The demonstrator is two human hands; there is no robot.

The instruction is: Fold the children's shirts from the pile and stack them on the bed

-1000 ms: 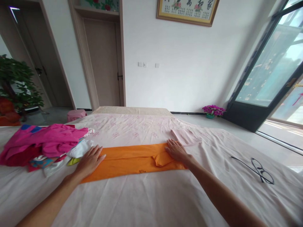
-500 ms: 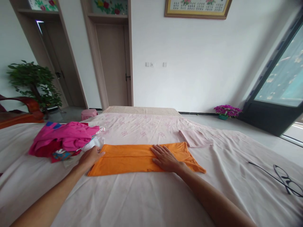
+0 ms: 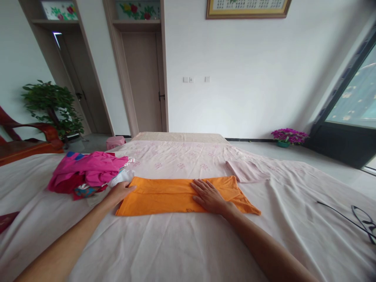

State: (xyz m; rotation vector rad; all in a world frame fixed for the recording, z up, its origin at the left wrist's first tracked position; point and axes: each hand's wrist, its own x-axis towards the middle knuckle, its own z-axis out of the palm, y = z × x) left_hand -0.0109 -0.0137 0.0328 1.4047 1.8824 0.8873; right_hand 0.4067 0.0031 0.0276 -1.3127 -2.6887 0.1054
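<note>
An orange garment (image 3: pixel 164 199), folded into a long flat strip, lies crosswise on the pale bedsheet (image 3: pixel 164 246). At its left end, my left hand (image 3: pixel 122 192) is closed on the edge, with the thumb on top and the other fingers partly hidden. My right hand (image 3: pixel 208 196) lies flat on the garment right of its middle, fingers stretched out. A small dark mark shows near the strip's front edge. Just beyond my left hand sits a heap of clothes (image 3: pixel 91 168), mostly bright pink, with red, white and patterned pieces.
A folded pale pink cloth (image 3: pixel 248 171) lies beyond the garment's right end. Black-framed glasses (image 3: pixel 362 219) rest at the far right. A dark red object (image 3: pixel 7 221) shows at the left edge. Past the sheet are a pink stool (image 3: pixel 115 141) and a wooden chair (image 3: pixel 47 135).
The view has turned slightly left, so everything sits further right in the picture. Both hands keep their places on the orange garment, and its fold looks the same.
</note>
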